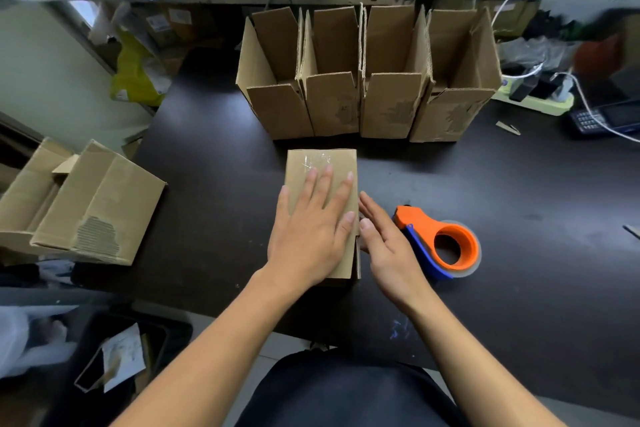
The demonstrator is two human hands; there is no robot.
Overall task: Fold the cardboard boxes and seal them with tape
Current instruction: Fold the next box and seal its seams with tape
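My lap, in dark cloth, fills the bottom of the view, with both bare forearms reaching forward over the near edge of the dark desk [214, 163]. My left hand [311, 225] lies flat, fingers straight and spread, pressing down on the top of a small closed box [322, 163] that sits near the middle of the desk. It grips nothing. My right hand [384, 243] is also open, fingers straight, set against the box's right side where a flap edge shows; it holds nothing. Clear tape [317, 160] glints across the far end of the box top.

Just right of that hand, an orange tape dispenser [446, 243] with a blue blade guard lies on the desk, untouched.

I judge the step to be closing and sealing this box. To do it well, I should keep the left palm pressing so the top stays flush, push the side flap in square with the right hand, then take up the dispenser and run tape along the seam, smoothing it flat.

Along the far edge stand four open boxes [367, 80] in a row, touching, flaps up. Off the left edge sits a bigger, torn carton [93, 204].

I can read no brand, label or writing anywhere; what print there is shows too blurred.
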